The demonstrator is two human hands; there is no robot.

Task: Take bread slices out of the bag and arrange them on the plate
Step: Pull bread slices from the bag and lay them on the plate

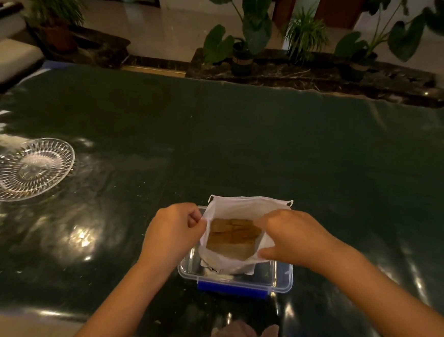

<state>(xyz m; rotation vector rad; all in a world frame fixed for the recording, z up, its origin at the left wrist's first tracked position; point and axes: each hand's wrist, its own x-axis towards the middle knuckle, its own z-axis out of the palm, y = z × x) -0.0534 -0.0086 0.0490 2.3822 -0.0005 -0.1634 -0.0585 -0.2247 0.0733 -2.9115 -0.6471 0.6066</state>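
A white bag (241,208) stands with its mouth pulled wide inside a clear plastic container (282,278) with a blue clip, near the table's front edge. Brown bread slices (232,237) show inside the bag. My left hand (173,229) pinches the bag's left rim. My right hand (290,237) grips the right rim, thumb low at the front corner. A cut-glass plate (29,169) lies far to the left on the table, with nothing on it.
The table (244,143) is covered in a dark green glossy sheet. Potted plants (249,37) stand on a dark ledge beyond the far edge. A pale seat (9,58) sits at the far left. My knees show below the front edge.
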